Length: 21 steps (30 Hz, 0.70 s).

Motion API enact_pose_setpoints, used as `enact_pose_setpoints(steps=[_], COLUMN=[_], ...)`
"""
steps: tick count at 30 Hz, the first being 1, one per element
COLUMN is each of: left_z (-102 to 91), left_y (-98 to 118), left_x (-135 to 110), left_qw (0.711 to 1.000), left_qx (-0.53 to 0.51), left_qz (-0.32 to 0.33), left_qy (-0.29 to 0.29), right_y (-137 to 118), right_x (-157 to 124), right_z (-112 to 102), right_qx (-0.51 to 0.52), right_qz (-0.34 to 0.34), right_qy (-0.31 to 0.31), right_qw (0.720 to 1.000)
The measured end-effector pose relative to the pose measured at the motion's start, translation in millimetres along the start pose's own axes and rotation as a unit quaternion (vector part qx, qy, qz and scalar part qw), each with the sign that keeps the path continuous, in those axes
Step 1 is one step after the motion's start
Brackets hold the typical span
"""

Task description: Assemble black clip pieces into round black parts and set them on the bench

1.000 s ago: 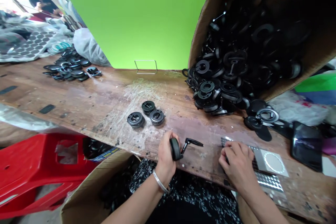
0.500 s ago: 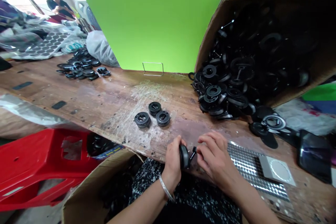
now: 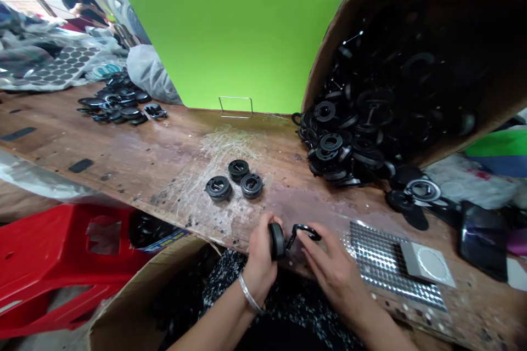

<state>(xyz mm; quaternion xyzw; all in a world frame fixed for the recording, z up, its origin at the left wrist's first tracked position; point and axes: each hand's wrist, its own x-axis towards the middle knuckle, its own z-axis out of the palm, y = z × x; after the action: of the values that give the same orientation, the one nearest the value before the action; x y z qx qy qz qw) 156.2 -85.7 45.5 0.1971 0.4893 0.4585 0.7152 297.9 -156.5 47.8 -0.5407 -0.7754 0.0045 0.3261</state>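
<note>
My left hand (image 3: pixel 260 255) grips a round black plastic part (image 3: pixel 276 241) on edge at the near edge of the wooden bench (image 3: pixel 156 153). A thin black hinged arm (image 3: pixel 303 230) sticks out of the part to the right. My right hand (image 3: pixel 329 266) touches that arm with its fingertips. Three finished black round parts (image 3: pixel 235 179) lie flat on the bench just beyond my hands. A shiny sheet of small stickers (image 3: pixel 382 263) lies to the right of my right hand.
A tipped cardboard box (image 3: pixel 411 66) spills several black parts at the right. More black parts (image 3: pixel 115 107) lie far left. A red plastic stool (image 3: pixel 49 263) and an open carton (image 3: pixel 135 312) stand below the bench. A green panel (image 3: pixel 230 27) stands behind. Another person sits far back left.
My right hand left the sticker sheet, came left to the part in my left hand, and now its fingers rest on the hinged arm. The left hand kept its grip.
</note>
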Motion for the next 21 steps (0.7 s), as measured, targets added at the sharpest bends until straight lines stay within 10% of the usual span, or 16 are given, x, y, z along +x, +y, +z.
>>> enact_pose_setpoints(steps=[5, 8, 11, 14, 17, 21], left_z=[4.1, 6.3, 5.9, 3.2, 0.1, -1.6], left_y=[11, 27, 34, 27, 16, 13], left_x=[-13, -20, -22, -19, -14, -10], left_qw=[0.978, 0.889, 0.807, 0.861, 0.95, 0.969], left_qx=[0.162, 0.302, 0.373, 0.36, 0.231, 0.1], left_qz=[0.055, 0.193, 0.18, 0.099, -0.041, -0.145], left_qy=[-0.12, -0.284, -0.421, -0.346, -0.208, -0.174], right_y=[11, 17, 30, 56, 84, 98], right_x=[-9, -11, -18, -28, -38, -47], right_z=[-10, -28, -41, -47, -45, -34], right_qx=[0.195, 0.256, 0.347, 0.362, 0.167, -0.02], right_qz=[0.129, 0.244, 0.349, 0.433, 0.397, 0.279], right_qy=[0.037, -0.039, -0.112, -0.08, -0.023, -0.082], right_qw=[0.972, 0.935, 0.863, 0.822, 0.902, 0.957])
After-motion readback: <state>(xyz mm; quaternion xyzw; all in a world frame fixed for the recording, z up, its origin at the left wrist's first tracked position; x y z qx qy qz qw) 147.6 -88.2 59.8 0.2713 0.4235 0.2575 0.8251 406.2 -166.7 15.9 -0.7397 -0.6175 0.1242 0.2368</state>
